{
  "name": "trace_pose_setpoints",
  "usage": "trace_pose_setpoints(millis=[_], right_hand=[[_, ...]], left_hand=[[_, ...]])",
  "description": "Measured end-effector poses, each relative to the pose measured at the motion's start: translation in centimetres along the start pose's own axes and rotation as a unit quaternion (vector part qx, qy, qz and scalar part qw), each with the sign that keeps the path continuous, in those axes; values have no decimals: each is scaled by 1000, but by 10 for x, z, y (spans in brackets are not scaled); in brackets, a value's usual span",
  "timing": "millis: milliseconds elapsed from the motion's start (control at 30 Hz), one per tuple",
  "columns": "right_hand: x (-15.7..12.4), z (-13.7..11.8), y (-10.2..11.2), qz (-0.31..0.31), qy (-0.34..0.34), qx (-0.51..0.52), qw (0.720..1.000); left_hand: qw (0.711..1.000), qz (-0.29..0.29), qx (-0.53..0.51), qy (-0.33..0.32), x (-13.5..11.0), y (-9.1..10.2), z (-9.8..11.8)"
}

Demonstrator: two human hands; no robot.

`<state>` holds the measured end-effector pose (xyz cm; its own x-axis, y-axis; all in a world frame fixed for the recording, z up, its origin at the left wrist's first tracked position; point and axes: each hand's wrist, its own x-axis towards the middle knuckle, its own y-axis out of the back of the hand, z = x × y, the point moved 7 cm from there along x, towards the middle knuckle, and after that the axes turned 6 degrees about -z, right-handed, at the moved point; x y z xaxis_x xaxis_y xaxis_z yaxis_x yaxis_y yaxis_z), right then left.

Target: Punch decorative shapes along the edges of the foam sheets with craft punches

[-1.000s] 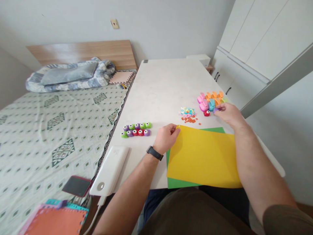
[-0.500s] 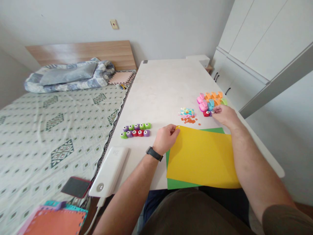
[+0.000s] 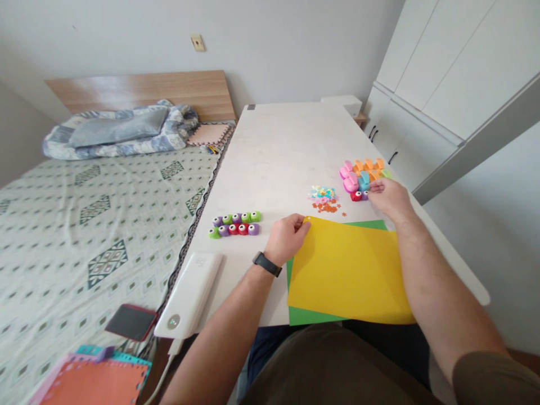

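Note:
My left hand [image 3: 289,239] is closed on the upper left corner of a yellow sheet [image 3: 350,270], thumb on top, beside a small punched hole [image 3: 309,217]. A green sheet [image 3: 314,316] lies beneath, its edges showing. My right hand [image 3: 390,198] is over the right side of the table, fingers stretched out and slightly parted. Its fingertips are right beside a small purple craft punch [image 3: 365,195]; whether they touch it I cannot tell. A red punch [image 3: 355,196] stands left of that one. Behind are pink [image 3: 350,181], blue [image 3: 363,180] and orange punches [image 3: 369,164].
Loose paper cutouts [image 3: 324,197] lie in a pile on the white table [image 3: 282,146]. Two rows of small punches [image 3: 234,225] stand at the left. A white power bank [image 3: 189,292] with a cable sits at the table's left edge. A bed [image 3: 84,214] adjoins the table.
My right hand has drawn back slightly to the right from the purple punch. My left hand stays on the yellow sheet's corner.

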<state>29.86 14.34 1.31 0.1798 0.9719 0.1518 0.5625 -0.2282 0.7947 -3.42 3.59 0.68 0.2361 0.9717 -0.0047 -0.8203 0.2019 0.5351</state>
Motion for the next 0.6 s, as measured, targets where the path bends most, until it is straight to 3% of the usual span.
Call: trace_pose_setpoints(millis=[133, 200, 433, 600], right_hand=[[-9, -16, 17, 122, 4, 54, 991], [-14, -36, 16, 122, 37, 77, 989], [-53, -155, -12, -60, 205, 111, 971], [-101, -251, -47, -194, 337, 45, 920]], left_hand=[[1000, 3, 2, -1, 1, -1, -3], [1000, 1, 0, 3, 1, -2, -4], [1000, 7, 2, -7, -1, -2, -3], [1000, 28, -7, 4, 2, 0, 2]])
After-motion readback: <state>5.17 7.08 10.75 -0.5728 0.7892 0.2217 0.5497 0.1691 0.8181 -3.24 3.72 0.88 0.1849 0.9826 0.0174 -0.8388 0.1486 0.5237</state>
